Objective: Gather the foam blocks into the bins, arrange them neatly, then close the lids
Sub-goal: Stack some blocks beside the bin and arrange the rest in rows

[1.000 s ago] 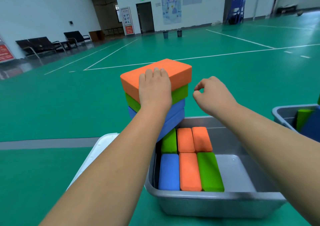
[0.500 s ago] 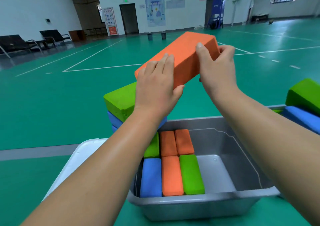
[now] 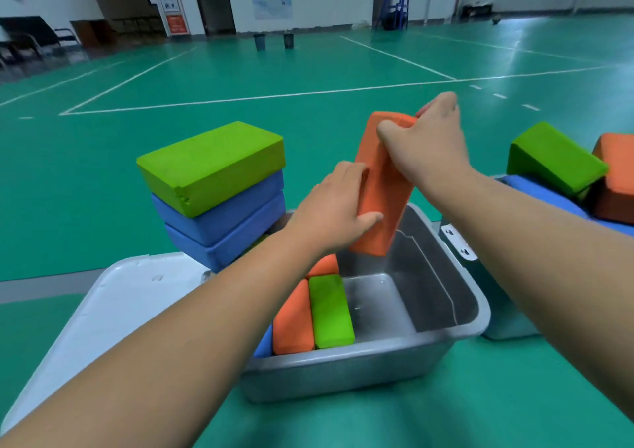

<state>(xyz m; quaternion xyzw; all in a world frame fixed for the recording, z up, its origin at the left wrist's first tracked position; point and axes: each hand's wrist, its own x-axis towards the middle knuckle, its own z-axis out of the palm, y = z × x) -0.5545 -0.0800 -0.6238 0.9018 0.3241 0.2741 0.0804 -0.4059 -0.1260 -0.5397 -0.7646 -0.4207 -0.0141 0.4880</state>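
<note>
You have swung the orange block [image 3: 380,186] from flat up at the stack to nearly on end – your left hand [image 3: 334,204] clasps its lower side, your right hand [image 3: 429,142] pinches its top, and it hangs over the grey bin [image 3: 456,331], ready to slot in. Inside, toward 9 o'clock, green, orange and blue blocks stand packed on edge, while the 3 o'clock side is bare – a green-and-blue stack [image 3: 216,190] waits at 10 o'clock.

Both hands [image 3: 380,186] on orange block [image 3: 380,204] above bin [image 3: 446,331]
</note>
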